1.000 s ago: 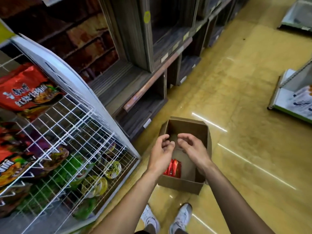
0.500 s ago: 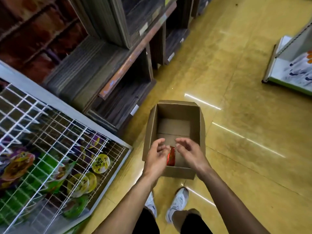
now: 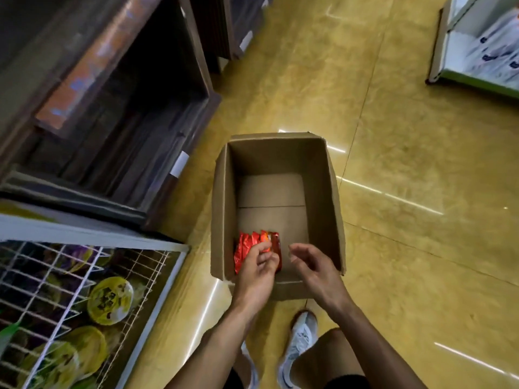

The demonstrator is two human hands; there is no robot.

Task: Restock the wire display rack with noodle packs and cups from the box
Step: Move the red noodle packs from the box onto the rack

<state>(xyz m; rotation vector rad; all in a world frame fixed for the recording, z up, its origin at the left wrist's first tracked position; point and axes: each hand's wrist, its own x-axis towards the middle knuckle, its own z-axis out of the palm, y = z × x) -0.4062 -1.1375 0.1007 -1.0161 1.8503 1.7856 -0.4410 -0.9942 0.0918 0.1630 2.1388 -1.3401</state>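
Note:
An open cardboard box [image 3: 325, 197] stands on the yellow floor in front of me. Several red noodle packs [image 3: 247, 245] stand on edge at its near left corner; the rest of its bottom is bare. My left hand [image 3: 257, 272] reaches into the box, its fingertips touching the tops of the red packs, with no clear grip visible. My right hand [image 3: 314, 269] hovers just right of the packs, fingers apart, holding nothing. The white wire display rack [image 3: 84, 299] is at the lower left, with yellow-lidded noodle cups [image 3: 109, 300] lying behind its wires.
Dark wooden shelving [image 3: 118, 113] lines the left side, close to the box. A white shelf unit [image 3: 477, 43] stands at the far right. My two white shoes [image 3: 299, 339] are just behind the box. Glossy floor spreads to the right.
The view has dropped closer over the box. Both hands have gone deeper into it; my left fingers now reach the red packs, while my right hand has spread apart to their right.

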